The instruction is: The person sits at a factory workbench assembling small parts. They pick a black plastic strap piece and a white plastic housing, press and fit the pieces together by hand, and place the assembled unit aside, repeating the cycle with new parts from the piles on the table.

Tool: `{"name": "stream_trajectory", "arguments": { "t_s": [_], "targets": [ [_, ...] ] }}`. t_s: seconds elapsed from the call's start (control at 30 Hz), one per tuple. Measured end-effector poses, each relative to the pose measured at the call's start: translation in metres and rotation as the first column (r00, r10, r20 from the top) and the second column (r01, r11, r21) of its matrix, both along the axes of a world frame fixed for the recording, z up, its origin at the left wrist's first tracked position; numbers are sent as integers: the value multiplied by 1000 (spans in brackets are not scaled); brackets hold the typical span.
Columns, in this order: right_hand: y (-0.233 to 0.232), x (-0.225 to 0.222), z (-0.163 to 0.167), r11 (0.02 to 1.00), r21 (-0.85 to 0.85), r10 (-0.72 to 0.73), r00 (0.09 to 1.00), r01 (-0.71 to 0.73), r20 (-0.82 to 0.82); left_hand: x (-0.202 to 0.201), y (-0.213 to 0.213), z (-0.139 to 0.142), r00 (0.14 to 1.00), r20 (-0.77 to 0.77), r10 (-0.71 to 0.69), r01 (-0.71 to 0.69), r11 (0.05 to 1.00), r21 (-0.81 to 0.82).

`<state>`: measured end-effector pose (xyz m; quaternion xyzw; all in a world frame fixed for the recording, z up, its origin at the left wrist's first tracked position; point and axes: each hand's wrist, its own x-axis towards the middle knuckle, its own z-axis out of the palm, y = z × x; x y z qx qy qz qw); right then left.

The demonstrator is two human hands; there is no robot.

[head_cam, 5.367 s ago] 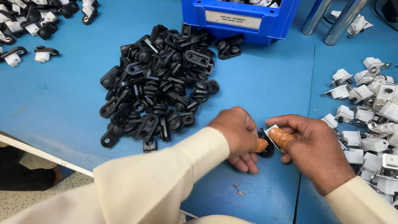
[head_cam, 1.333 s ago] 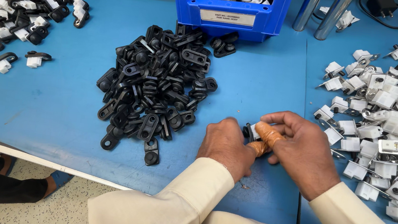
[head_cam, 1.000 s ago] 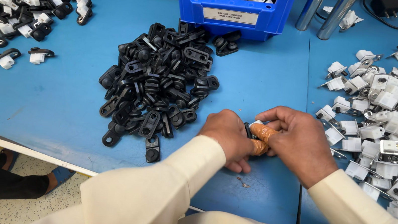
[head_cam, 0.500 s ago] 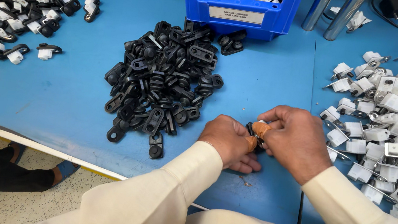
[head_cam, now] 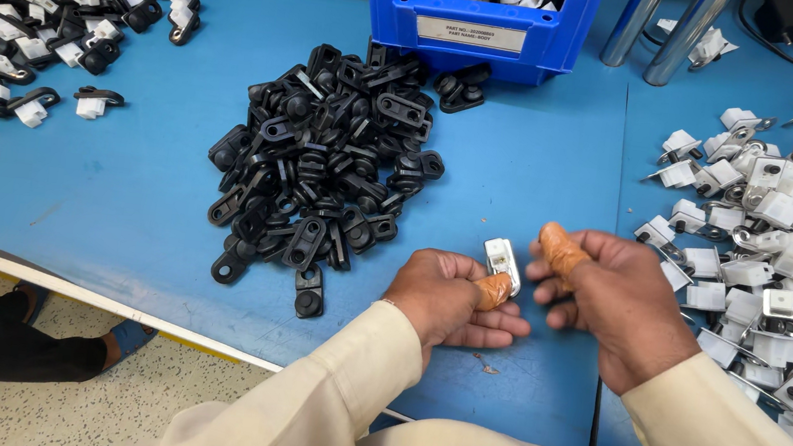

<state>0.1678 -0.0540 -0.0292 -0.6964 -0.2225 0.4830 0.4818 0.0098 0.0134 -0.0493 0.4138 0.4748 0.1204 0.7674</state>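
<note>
Head view: a small white clip (head_cam: 501, 263) is pinched at its lower end by the left hand (head_cam: 453, 297), between a thumb capped with an orange finger cot (head_cam: 493, 290) and the curled fingers beneath it, so that the piece stands up above the knuckles. The right hand (head_cam: 614, 300) is held just beside it on the right, apart from the clip, its fingers loosely curled and nothing seen clamped in them; a second orange cot (head_cam: 560, 249) is worn on its raised thumb, whose tip is near the clip's upper end. Both hands are kept low over the blue tabletop (head_cam: 128, 190), close together but not touching. A heap of black plastic parts (head_cam: 322, 169) is spread to the left of the left hand, and a spread of white and metal parts (head_cam: 775, 259) lies to the right of the right hand. A blue bin (head_cam: 477, 16) is set at the far edge, beyond the black heap, and mixed black-and-white assembled pieces (head_cam: 29, 16) are scattered at the far left corner.
</note>
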Motion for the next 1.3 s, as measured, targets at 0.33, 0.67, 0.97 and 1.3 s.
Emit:
{"name": "stream_trajectory", "arguments": {
  "t_s": [0.33, 0.67, 0.97, 1.3],
  "targets": [
    [0, 17, -4, 970, -176, 146, 981, -167, -127, 3, 1, 9, 984, 40, -175, 169, 977, 131],
    [-2, -9, -19, 991, -5, -136, 990, 136, -40, 7, 0, -2, 997, -2, -79, 79, 996, 37],
    [-8, -14, -21, 998, 40, -43, 999, 42, 11, 5, -2, -6, 990, -76, -120, 129, 983, 129],
    [-5, 13, -14, 983, -101, 150, 987, -156, -61, 5, 3, 6, 930, -190, -315, 354, 908, 225]
  ]
}}
